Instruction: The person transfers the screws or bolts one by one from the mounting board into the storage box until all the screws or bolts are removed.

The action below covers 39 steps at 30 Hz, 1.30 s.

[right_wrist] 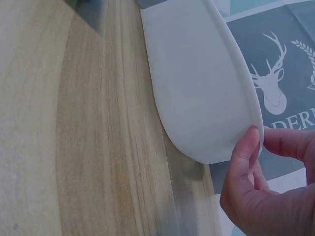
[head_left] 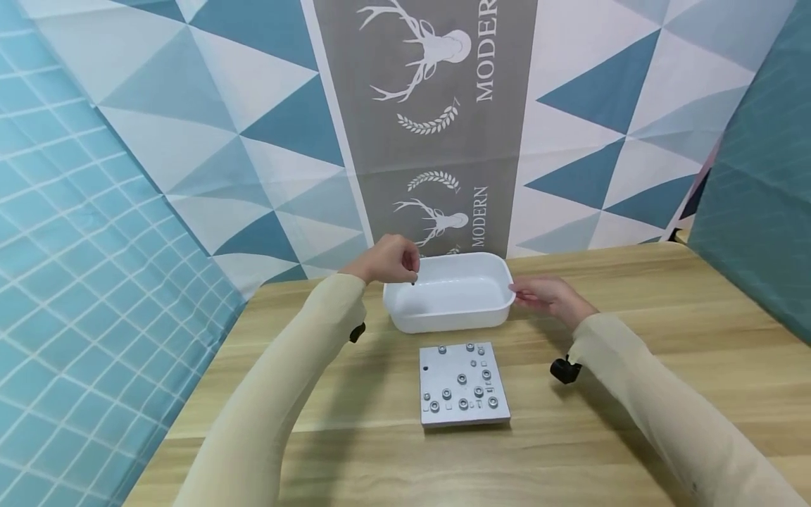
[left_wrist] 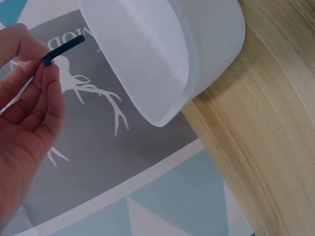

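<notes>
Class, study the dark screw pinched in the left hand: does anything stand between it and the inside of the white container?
Nothing visible does. The left hand pinches the dark screw near the open, lidless white container; the right hand grips the container's right end.

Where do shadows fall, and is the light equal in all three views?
Head view: brightest; the left sleeve casts a soft shadow on the table left of the metal plate. Left wrist: dimmer, yet threads show on the screw. Right wrist: also dim, shadow near the white tub.

head view bright, wrist views dimmer
</notes>
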Tool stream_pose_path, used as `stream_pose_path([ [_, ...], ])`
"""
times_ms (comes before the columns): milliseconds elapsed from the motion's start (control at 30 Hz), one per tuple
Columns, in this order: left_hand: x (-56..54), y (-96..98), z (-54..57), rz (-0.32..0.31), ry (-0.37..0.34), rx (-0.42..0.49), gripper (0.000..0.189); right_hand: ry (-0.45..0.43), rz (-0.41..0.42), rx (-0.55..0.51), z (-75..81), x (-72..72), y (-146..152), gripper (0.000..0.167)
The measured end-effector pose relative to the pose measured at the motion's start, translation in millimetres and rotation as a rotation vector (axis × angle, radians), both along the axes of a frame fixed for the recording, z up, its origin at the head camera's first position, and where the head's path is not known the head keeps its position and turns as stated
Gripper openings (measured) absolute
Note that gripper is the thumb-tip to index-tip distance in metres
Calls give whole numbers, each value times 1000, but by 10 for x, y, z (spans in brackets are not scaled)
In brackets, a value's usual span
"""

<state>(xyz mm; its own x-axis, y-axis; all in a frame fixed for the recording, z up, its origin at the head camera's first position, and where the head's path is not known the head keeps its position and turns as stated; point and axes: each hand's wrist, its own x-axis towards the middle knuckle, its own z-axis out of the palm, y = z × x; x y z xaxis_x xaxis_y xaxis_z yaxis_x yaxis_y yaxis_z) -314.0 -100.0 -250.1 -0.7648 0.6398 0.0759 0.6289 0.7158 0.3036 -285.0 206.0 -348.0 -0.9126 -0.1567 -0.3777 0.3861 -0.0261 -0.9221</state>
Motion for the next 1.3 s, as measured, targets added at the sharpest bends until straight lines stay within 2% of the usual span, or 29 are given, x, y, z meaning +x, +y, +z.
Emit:
stream_pose_path([
  [267,-146,-19,-84,28,-7,-16,3,18,4,48,26,-32,-37,6],
  [567,-275,-31,-275,31,-66,-56,5,-9,-26,22,-35,-33,-34,7],
  [833,-339,18,-385,9,-83,-69,3,-12,-27,35,-48,-29,-51,34],
  [1033,-357,118,-382,23,-124,-70,4,-18,-38,56,-45,-26,-54,43],
  [1300,-421,217,-332,19,-117,-82,4,-16,-47,45,-33,-22,-42,43],
])
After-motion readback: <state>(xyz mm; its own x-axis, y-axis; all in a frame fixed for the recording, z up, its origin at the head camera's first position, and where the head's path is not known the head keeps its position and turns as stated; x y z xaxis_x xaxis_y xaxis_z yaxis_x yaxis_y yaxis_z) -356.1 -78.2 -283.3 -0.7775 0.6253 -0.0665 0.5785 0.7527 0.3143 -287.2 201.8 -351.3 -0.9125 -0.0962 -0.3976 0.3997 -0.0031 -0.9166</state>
